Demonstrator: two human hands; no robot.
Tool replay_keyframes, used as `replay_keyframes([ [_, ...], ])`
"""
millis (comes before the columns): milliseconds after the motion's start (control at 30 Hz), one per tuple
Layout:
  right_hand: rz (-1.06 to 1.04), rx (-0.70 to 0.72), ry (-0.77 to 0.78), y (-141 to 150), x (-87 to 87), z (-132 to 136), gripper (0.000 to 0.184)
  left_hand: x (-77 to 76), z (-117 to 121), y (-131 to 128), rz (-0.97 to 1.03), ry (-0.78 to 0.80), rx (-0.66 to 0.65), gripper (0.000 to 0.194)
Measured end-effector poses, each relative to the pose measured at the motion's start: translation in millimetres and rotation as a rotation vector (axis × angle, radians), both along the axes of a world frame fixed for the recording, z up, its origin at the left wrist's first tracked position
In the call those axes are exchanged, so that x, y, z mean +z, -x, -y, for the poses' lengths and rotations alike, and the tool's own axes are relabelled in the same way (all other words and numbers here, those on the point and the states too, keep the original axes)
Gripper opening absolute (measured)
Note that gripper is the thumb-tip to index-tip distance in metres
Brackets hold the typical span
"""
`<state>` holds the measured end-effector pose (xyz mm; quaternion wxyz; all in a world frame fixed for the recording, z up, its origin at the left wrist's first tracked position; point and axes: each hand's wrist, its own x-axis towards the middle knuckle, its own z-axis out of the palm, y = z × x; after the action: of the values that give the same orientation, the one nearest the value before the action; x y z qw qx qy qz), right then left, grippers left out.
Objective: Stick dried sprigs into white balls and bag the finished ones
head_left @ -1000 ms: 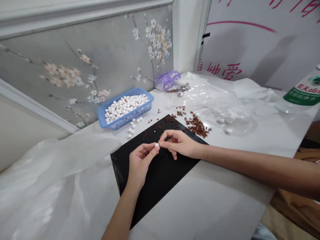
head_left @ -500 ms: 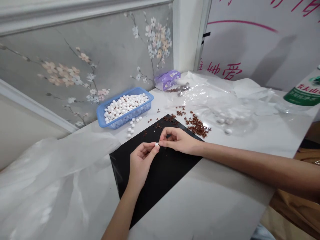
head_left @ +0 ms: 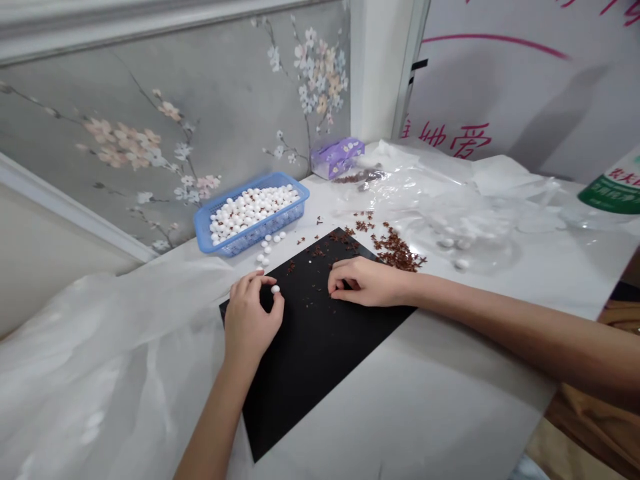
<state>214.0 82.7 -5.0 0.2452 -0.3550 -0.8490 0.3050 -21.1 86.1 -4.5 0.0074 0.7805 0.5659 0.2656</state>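
Observation:
My left hand [head_left: 253, 313] holds a small white ball [head_left: 275, 289] between thumb and index finger, over the left part of a black mat [head_left: 300, 373]. Over the mat's right part, my right hand [head_left: 367, 281] is closed, its thumb and fingertips pressed together; whether anything sits between them is too small to see. Tiny dark bits [head_left: 319, 289] lie on the mat between the hands. Just beyond my right hand, small brown star-shaped pieces [head_left: 395, 250] are heaped, some spilling onto the mat's far corner.
A blue basket [head_left: 201, 235] full of white balls stands against the wall, with several loose balls [head_left: 267, 250] in front. Clear plastic bags [head_left: 440, 193] and a purple packet [head_left: 340, 159] lie at the back. A green-labelled bottle [head_left: 613, 190] is at right, white plastic sheeting [head_left: 100, 360] at left.
The hands have parted. My left hand has moved left with the white ball, away from my right fingertips. My right hand has shifted slightly right, still closed.

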Motion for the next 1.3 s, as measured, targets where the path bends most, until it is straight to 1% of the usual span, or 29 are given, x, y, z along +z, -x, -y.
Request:
replay_keyframes([
  [100, -0.031, 0.006, -0.014, 1.7, 0.2, 2.2, 0.009, -7.0, -6.5, 4.9, 0.036, 0.066, -0.067, 0.040],
  [133, -0.044, 0.003, -0.022, 2.2, 0.1, 3.1, 0.009, -9.5, -9.1, 6.3, 0.035, 0.103, -0.071, 0.045],
  [200, -0.073, -0.014, -0.043, 3.3, -0.8, 4.8, 0.008, -14.2, -14.0, 8.4, 0.021, 0.178, -0.032, 0.048],
  [300, -0.118, -0.070, -0.036, 4.9, -2.9, 6.8, 0.007, -18.2, -18.7, 10.9, 0.042, 0.205, 0.017, 0.046],
  [367, -0.133, -0.117, 0.000, 5.7, -3.9, 7.6, 0.007, -17.2, -19.0, 12.4, 0.083, 0.156, 0.024, 0.042],
  [433, -0.141, -0.155, 0.030, 6.4, -4.2, 7.8, 0.007, -12.9, -16.7, 12.9, 0.132, 0.086, 0.025, 0.038],
  [500, -0.163, -0.165, 0.021, 6.9, -4.3, 7.3, 0.007, -7.0, -12.0, 10.3, 0.187, 0.013, 0.012, 0.032],
  [567, -0.185, -0.159, -0.004, 7.4, -5.2, 6.0, 0.004, -1.7, -5.1, 2.8, 0.280, -0.027, 0.003, 0.027],
  [633, -0.203, -0.168, -0.008, 7.8, -7.3, 3.9, 0.001, 1.2, 3.5, -9.7, 0.439, 0.002, 0.001, 0.025],
  [667, -0.207, -0.184, 0.004, 7.9, -8.8, 2.6, 0.004, 1.6, 8.1, -17.1, 0.540, 0.038, -0.004, 0.024],
  [767, -0.207, -0.231, 0.061, 7.7, -13.5, -0.9, 0.012, -0.2, 20.9, -38.0, 0.819, 0.173, -0.041, 0.028],
  [867, -0.233, -0.224, 0.100, 7.3, -15.1, -1.8, 0.009, -2.4, 29.1, -48.7, 0.959, 0.332, -0.075, 0.026],
  [967, -0.410, -0.213, 0.229, 8.2, -10.7, 1.2, 0.011, -2.4, 31.5, -49.1, 1.000, 0.452, -0.121, 0.021],
  [1033, -0.575, -0.198, 0.352, 9.7, -4.9, 4.9, 0.018, -2.1, 31.0, -47.4, 1.012, 0.475, -0.144, 0.021],
  [1100, -0.688, -0.168, 0.445, 11.6, 1.3, 8.6, 0.025, -2.2, 30.0, -46.2, 1.010, 0.486, -0.161, 0.020],
  [1200, -0.755, -0.113, 0.533, 14.1, 6.7, 12.1, 0.029, -2.8, 29.1, -45.8, 1.012, 0.522, -0.184, 0.021],
  [1300, -0.784, -0.087, 0.582, 15.4, 5.7, 12.6, 0.031, -3.1, 29.1, -45.9, 1.050, 0.562, -0.181, 0.024],
])
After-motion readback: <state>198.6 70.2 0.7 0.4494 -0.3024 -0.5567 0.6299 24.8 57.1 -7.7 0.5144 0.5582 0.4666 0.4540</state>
